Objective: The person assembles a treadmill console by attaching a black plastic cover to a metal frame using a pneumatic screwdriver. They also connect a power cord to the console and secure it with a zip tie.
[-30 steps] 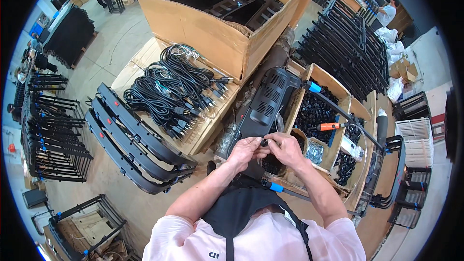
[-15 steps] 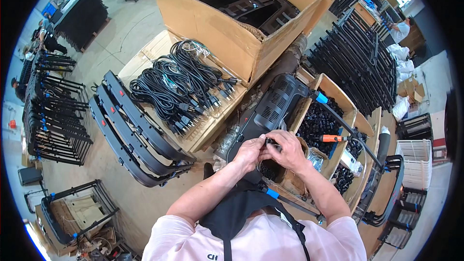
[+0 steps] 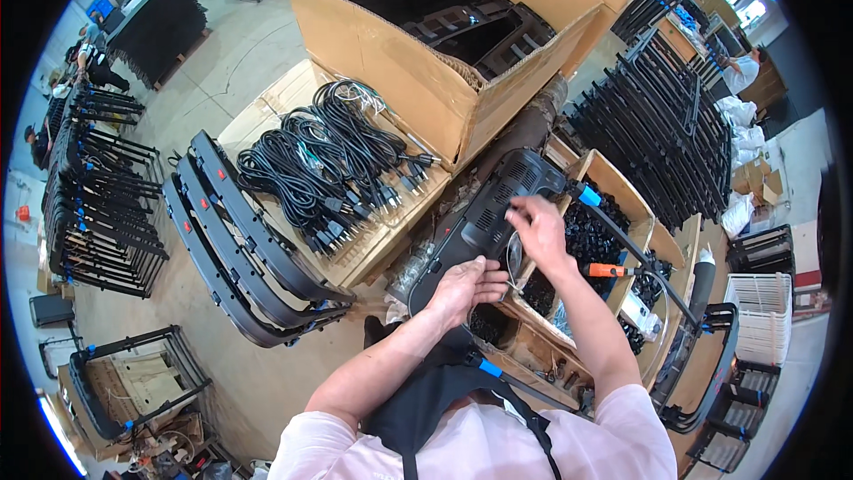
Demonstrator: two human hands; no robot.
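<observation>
A long black plastic housing (image 3: 484,218) with vent slots lies in front of me, tilted up to the right. My left hand (image 3: 466,289) rests over its near end, fingers stretched out to the right and slightly apart. A thin cable (image 3: 514,253) loops up beside those fingertips, between my two hands. My right hand (image 3: 540,229) is over the housing's right side near the vents. Its fingers are curled together; anything between them is hidden.
Right of the housing, a divided wooden box (image 3: 582,164) holds small black parts and an orange-handled tool (image 3: 607,270). Bundled black power cords (image 3: 311,160) lie on cardboard at left, beside curved black frames (image 3: 240,240). A large carton (image 3: 382,44) with black panels stands beyond.
My hands were together over the housing's near end. The right hand has moved away up the housing toward the vents; the left has stayed near, its fingers now straighter.
</observation>
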